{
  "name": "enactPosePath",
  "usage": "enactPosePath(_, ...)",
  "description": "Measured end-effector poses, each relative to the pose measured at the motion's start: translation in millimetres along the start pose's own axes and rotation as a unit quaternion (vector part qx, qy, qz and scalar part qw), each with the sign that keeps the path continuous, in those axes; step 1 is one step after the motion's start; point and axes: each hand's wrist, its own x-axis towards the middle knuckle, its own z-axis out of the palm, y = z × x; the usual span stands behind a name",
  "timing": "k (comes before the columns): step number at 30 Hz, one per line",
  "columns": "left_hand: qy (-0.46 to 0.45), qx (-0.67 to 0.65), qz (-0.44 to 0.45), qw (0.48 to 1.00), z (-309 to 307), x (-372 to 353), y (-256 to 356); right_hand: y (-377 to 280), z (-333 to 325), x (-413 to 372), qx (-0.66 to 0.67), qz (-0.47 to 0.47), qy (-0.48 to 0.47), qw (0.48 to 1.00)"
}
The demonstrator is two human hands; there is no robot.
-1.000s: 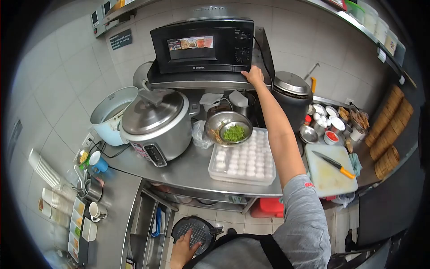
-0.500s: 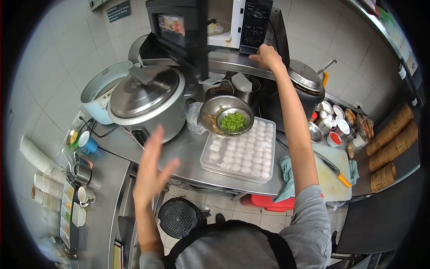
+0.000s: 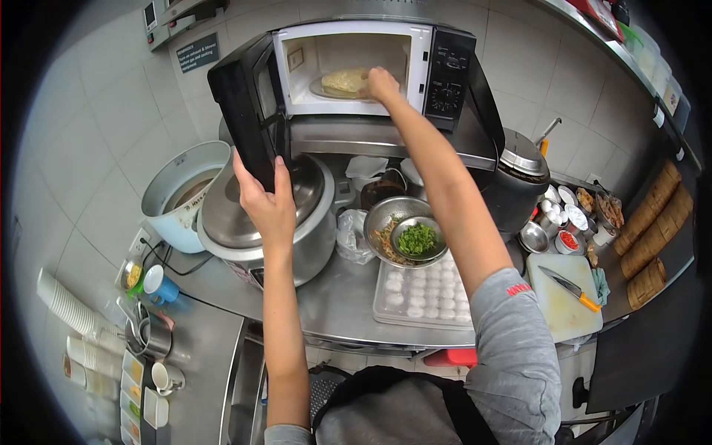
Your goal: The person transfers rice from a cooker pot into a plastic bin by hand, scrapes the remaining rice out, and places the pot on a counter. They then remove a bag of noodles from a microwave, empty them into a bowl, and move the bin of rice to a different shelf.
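The microwave [image 3: 356,30] stands with its door [image 3: 248,111] swung out to the left. My left hand [image 3: 271,200] grips the lower edge of that door, thumb on one side and fingers on the other. Inside on the glass turntable lies a pale yellow food bundle [image 3: 343,81], seemingly in clear plastic. My right hand [image 3: 382,85] reaches into the microwave, fingers curled against the bundle's right end; the fingertips are partly hidden. Below my right forearm, a small steel bowl of chopped greens [image 3: 417,239] sits in a larger steel bowl [image 3: 380,219] on a tray of round white pieces [image 3: 415,293].
A large lidded rice cooker [image 3: 245,215] stands under the door. Left of it is a light-blue pot [image 3: 174,200]. On the right are a dark lidded pot [image 3: 519,193], several small ingredient containers, and a cutting board [image 3: 560,311] with an orange-handled knife [image 3: 571,288].
The microwave door has swung farther open. My left hand has risen onto it. My right hand has moved left from below the control panel into the microwave. The view has shifted.
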Motion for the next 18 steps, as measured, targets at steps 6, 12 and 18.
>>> enactPosePath(6, -0.019, -0.025, -0.034, 0.999, -20, 9, -2, -14, -7, 22, -0.120, -0.040, 0.013, 0.992)
enactPosePath(12, -0.007, -0.037, -0.031, 0.999, -26, 11, -10, -23, -42, 34, -0.203, -0.136, 0.005, 0.970)
enactPosePath(18, -0.011, -0.046, -0.010, 0.999, -31, 13, -12, -35, -83, 52, -0.256, -0.217, -0.051, 0.941)
